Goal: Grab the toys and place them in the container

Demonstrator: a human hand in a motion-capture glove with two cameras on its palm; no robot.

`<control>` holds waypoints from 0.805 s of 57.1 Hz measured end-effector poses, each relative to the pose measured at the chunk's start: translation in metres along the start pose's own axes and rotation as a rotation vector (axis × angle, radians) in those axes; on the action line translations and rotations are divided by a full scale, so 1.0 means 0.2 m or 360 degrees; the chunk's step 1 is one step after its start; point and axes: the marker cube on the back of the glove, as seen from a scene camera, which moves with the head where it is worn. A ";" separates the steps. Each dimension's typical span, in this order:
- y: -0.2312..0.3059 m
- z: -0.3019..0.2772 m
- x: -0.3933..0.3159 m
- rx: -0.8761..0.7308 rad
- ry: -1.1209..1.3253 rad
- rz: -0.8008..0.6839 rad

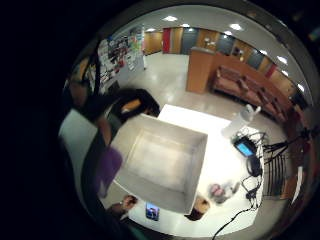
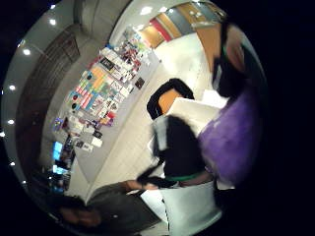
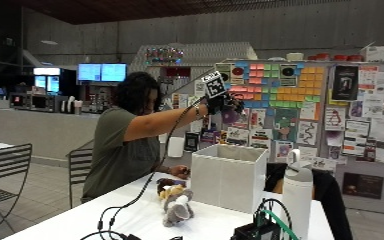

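From the outside view, a person seated at the white table [image 3: 145,220] raises the gloved right hand [image 3: 220,104] high above the white container [image 3: 228,175], fingers curled around a purple toy [image 3: 230,116]. A grey plush toy [image 3: 176,206] stands on the table just left of the container, with a brown toy [image 3: 169,183] just behind it. A white bottle [image 3: 296,192] stands to the right.

The little finger side palm view looks down into the container [image 1: 162,162], whose inside shows nothing, with the grey toy [image 1: 222,191] and brown toy [image 1: 200,207] beside it.

The thumb side palm view is filled partly by the purple toy [image 2: 231,140], close against the palm.
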 end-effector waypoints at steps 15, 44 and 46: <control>0.29 -0.06 0.39 -0.0063 0.0020 -0.0065; 1.55 0.81 1.49 -0.0816 0.0316 0.0725; 1.60 0.88 1.52 -0.0834 0.0303 0.0758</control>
